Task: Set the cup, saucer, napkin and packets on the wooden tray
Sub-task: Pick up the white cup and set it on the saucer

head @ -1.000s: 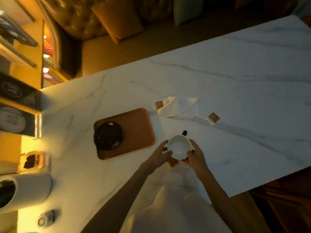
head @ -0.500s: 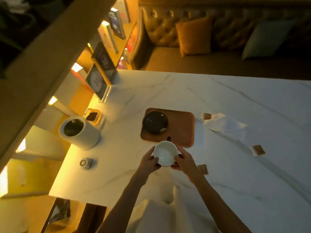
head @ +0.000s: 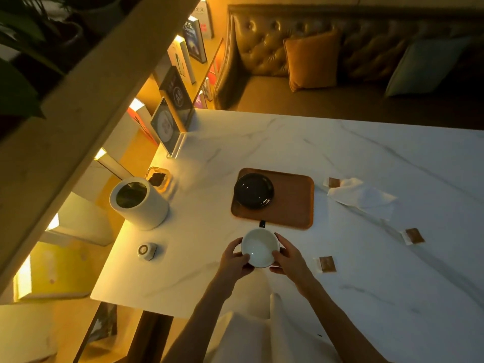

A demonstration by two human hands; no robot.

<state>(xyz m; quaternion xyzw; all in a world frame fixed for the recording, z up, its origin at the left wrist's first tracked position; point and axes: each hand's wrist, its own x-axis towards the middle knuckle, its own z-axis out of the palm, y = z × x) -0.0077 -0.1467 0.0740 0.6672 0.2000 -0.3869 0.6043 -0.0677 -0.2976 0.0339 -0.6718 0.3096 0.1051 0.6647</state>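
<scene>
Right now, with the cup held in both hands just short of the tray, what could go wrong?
1. The saucer sits at the tray's left end; the cup could clip the tray rim or land off-centre on it.
2. The handle points at the tray and may catch the edge.
3. The nearest packet lies by the right hand; a sweep could knock it.

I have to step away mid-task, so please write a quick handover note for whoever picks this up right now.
Left hand and right hand both grip the white cup, just short of the wooden tray.
Done: black saucer sits on the tray's left part.
Left: the cup, then the napkin and three packets, all on the table.
</scene>
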